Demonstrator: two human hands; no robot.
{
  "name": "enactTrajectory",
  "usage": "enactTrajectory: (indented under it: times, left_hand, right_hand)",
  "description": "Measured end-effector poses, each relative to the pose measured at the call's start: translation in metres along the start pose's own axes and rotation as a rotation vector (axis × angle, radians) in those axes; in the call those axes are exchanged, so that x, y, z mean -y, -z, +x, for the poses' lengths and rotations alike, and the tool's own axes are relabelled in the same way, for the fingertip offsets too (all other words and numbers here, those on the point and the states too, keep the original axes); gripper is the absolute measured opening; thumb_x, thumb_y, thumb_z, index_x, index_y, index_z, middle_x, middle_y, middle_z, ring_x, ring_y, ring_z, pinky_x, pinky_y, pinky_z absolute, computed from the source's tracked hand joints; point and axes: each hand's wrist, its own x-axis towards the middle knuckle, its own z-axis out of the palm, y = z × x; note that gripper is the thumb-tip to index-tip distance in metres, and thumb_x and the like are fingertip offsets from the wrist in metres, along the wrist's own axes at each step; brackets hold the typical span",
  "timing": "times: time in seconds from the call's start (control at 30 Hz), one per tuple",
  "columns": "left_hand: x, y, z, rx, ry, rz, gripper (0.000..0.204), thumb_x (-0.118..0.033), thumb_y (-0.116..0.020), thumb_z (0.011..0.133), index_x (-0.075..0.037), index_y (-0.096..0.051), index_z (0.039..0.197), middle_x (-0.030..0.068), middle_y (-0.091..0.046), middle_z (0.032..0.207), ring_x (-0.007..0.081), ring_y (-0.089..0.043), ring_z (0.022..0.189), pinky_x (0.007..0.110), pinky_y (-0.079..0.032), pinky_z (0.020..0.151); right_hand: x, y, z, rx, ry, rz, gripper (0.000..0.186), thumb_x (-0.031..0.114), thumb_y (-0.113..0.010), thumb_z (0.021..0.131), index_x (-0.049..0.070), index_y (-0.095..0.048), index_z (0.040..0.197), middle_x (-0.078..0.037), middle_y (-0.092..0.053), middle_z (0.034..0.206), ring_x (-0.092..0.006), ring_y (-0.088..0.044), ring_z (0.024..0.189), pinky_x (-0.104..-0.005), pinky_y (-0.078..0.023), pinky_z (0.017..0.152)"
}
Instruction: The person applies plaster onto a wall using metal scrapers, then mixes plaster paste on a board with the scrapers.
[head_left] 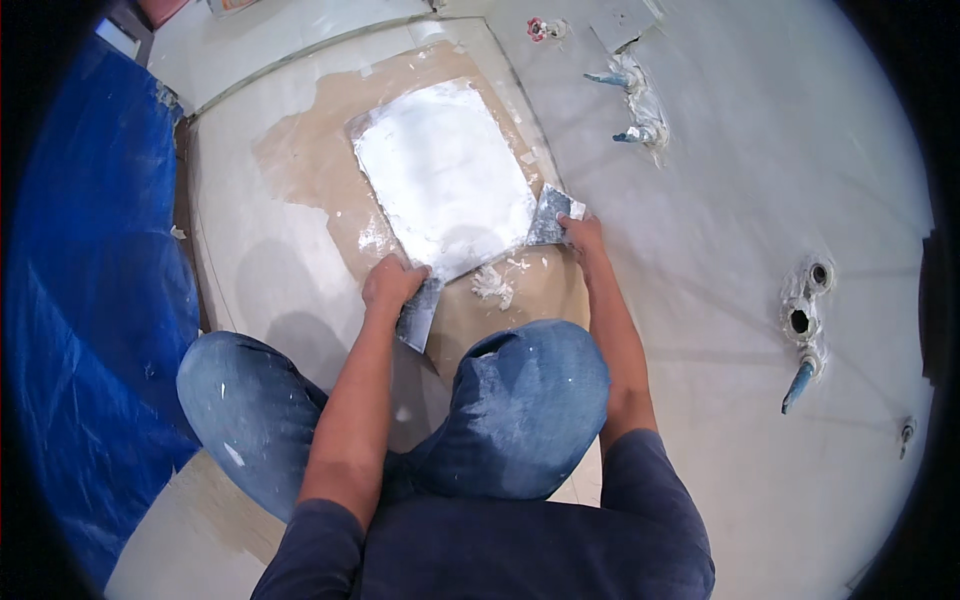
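I squat over a flat metal plate (pixel 440 170) covered with white putty, lying on brown paper (pixel 300 160) on the floor. My left hand (pixel 392 283) grips a wide putty knife (pixel 417 320) at the plate's near corner, its blade pointing down toward my knee. My right hand (pixel 582 235) holds a second putty knife (pixel 548 215) against the plate's right edge. A small lump of white putty (pixel 491 285) lies on the paper between my hands.
A blue plastic sheet (pixel 90 300) covers the left side. On the wall at right are blue-capped pipe stubs (pixel 630 100) with plaster around them, more outlets (pixel 805 320), and a small red valve (pixel 540 28). My knees in jeans (pixel 520 400) fill the foreground.
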Motion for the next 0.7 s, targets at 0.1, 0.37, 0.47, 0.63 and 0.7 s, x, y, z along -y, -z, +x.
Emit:
enactTrajectory:
  times: [0.1, 0.37, 0.47, 0.63, 0.7]
  left_hand:
    - [0.008, -0.002, -0.005, 0.061, -0.011, 0.010, 0.062, -0.054, -0.082, 0.074, -0.005, -0.069, 0.109, 0.0220, -0.073, 0.113, 0.0377, -0.070, 0.109, 0.046, -0.053, 0.094]
    - [0.004, -0.019, -0.011, -0.011, -0.078, 0.002, 0.068, -0.040, -0.085, 0.077, -0.005, -0.055, 0.127, 0.0213, -0.073, 0.113, 0.0392, -0.070, 0.108, 0.047, -0.055, 0.093]
    - [0.004, -0.026, -0.007, -0.042, -0.144, -0.010, 0.066, -0.038, -0.085, 0.079, -0.003, -0.055, 0.126, 0.0216, -0.073, 0.113, 0.0401, -0.071, 0.107, 0.047, -0.055, 0.092]
    - [0.005, -0.026, -0.003, 0.003, -0.047, -0.012, 0.069, -0.034, -0.085, 0.077, -0.006, -0.056, 0.133, 0.0218, -0.071, 0.121, 0.0407, -0.067, 0.114, 0.049, -0.052, 0.097]
    - [0.002, -0.027, -0.001, 0.011, -0.034, -0.012, 0.069, -0.033, -0.085, 0.077, -0.005, -0.056, 0.133, 0.0216, -0.070, 0.121, 0.0404, -0.067, 0.115, 0.049, -0.052, 0.098]
  right_hand:
    - [-0.006, -0.030, -0.008, -0.154, 0.129, -0.209, 0.054, 0.015, -0.086, 0.077, -0.008, -0.062, 0.120, -0.022, -0.074, 0.112, -0.0334, -0.073, 0.100, -0.0410, -0.056, 0.090]
    - [0.015, -0.057, -0.013, -0.304, 0.137, -0.574, 0.085, 0.030, -0.091, 0.070, -0.011, -0.046, 0.129, -0.033, -0.066, 0.120, -0.0453, -0.066, 0.114, -0.0467, -0.051, 0.101]
    - [0.027, -0.070, -0.014, -0.205, 0.180, -0.601, 0.078, 0.030, -0.091, 0.071, -0.007, -0.047, 0.124, -0.029, -0.069, 0.111, -0.0443, -0.068, 0.106, -0.0481, -0.052, 0.095]
    - [0.036, -0.087, -0.030, -0.088, 0.169, -0.622, 0.069, 0.031, -0.090, 0.072, -0.003, -0.048, 0.115, -0.023, -0.070, 0.096, -0.0427, -0.070, 0.095, -0.0496, -0.054, 0.086]
    - [0.031, -0.096, -0.038, -0.051, 0.247, -0.656, 0.071, 0.031, -0.089, 0.073, -0.004, -0.048, 0.118, -0.024, -0.071, 0.098, -0.0435, -0.070, 0.096, -0.0494, -0.054, 0.087]
